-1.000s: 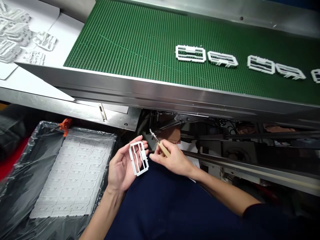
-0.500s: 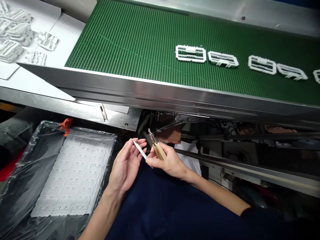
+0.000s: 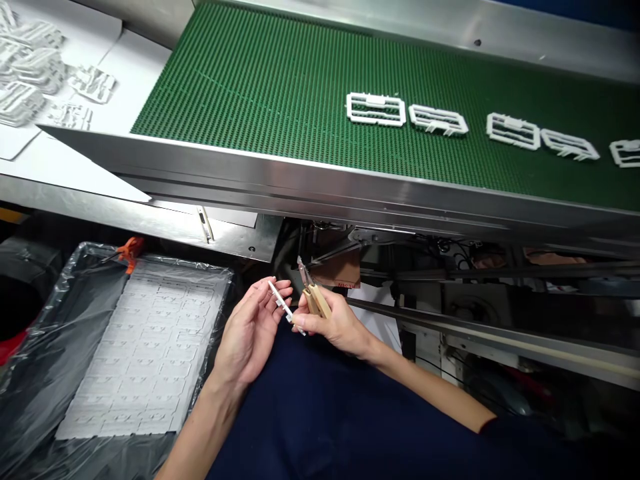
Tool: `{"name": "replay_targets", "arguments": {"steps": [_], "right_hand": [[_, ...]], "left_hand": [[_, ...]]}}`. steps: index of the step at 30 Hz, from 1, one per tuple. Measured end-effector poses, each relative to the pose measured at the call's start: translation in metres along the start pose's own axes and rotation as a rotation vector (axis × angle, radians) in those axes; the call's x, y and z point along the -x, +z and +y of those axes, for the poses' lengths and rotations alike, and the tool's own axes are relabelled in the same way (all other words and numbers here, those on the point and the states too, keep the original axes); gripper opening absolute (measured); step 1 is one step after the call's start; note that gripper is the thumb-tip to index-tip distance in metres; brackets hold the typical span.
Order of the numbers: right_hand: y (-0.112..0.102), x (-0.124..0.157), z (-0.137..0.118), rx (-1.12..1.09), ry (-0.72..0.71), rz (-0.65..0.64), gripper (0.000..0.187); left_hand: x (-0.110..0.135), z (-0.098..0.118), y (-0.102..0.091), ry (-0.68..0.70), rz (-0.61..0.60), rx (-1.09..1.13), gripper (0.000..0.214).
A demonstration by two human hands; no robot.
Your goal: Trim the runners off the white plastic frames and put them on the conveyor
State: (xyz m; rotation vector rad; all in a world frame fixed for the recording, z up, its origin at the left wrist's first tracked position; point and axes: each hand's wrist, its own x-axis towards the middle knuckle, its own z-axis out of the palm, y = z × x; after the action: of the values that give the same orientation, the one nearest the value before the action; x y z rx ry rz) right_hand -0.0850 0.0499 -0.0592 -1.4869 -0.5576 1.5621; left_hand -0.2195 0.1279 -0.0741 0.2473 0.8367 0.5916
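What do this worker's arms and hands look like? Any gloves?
No gloves: the left hand and right hand are bare, no rings or watch showing. The left forearm and right forearm are uncovered; a dark navy sleeve starts near the right elbow.

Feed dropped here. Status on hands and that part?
Left hand holds white frame edge-on. Right hand grips wooden-handled knife, fingertip on frame. Other frames up on green belt, clear of hands.

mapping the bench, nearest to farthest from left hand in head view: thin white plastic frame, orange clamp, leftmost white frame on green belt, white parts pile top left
1. thin white plastic frame, at left hand fingertips
2. orange clamp, left by the bin
3. leftmost white frame on green belt, up right
4. white parts pile, top left
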Motion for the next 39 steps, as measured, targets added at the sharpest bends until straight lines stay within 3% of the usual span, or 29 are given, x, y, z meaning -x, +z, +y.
{"name": "replay_targets", "arguments": {"steps": [11, 19, 39], "right_hand": [[0.014, 0.008, -0.002, 0.134, -0.074, 0.081, 0.033], [0.007, 0.002, -0.001, -0.078, -0.011, -0.035, 0.032], [0.003, -0.002, 0.011, -0.480, 0.152, -0.173, 0.029]], "left_hand": [[0.000, -0.001, 0.001, -0.038, -0.012, 0.049, 0.014], [0.000, 0.002, -0.002, 0.001, -0.064, -0.054, 0.013], [0.001, 0.010, -0.002, 0.003, -0.081, -0.096, 0.008]]}}
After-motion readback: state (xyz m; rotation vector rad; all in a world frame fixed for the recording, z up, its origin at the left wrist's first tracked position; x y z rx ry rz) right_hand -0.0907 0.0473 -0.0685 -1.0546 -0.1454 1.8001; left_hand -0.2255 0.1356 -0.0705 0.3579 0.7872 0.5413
